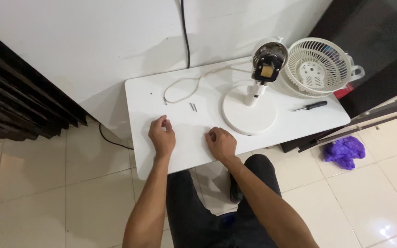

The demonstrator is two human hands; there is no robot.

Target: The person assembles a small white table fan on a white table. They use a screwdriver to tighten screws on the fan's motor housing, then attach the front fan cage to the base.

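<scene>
Both my hands rest on a small white table (143,98) near its front edge. My left hand (161,136) lies loosely curled with nothing in it. My right hand (221,143) is also curled on the tabletop and empty, close to the round white base of a fan stand (248,113). The stand's exposed motor head (268,60) points toward me. Two small dark screws (192,107) lie just beyond my hands.
A white fan grille (317,66) lies at the table's far right. A black-handled screwdriver (310,106) sits near the right edge. A white cord (187,83) loops across the back. A purple bag (344,151) lies on the tiled floor. A black cable (184,32) runs down the wall.
</scene>
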